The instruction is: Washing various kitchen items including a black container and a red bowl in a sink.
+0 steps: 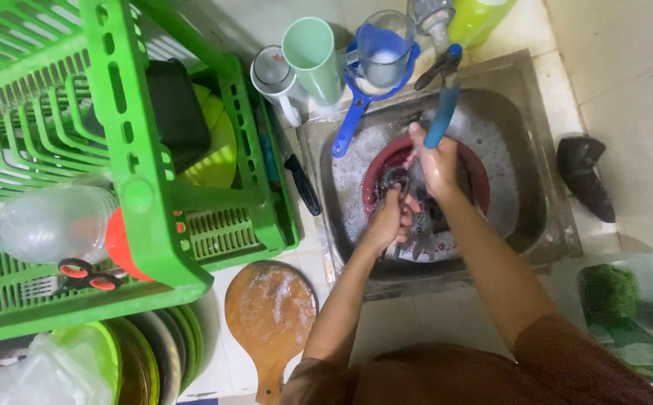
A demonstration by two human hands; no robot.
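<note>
Both my hands are over a steel sink (544, 225) full of foamy water. My left hand (388, 219) is closed around a small dark utensil, its shape hard to make out. My right hand (437, 163) holds the other end of it under the blue tap spout (443, 105). Below my hands lies a round red basin (476, 161) and several metal utensils (419, 236) in the suds.
A green dish rack (139, 172) stands at left with a black container, a clear jar and scissors (83, 274). A wooden board (270, 315) lies by the sink. Cups (313, 56), a blue-handled strainer (353, 112) and a black-handled knife (302, 184) sit nearby. Plates stand at bottom left.
</note>
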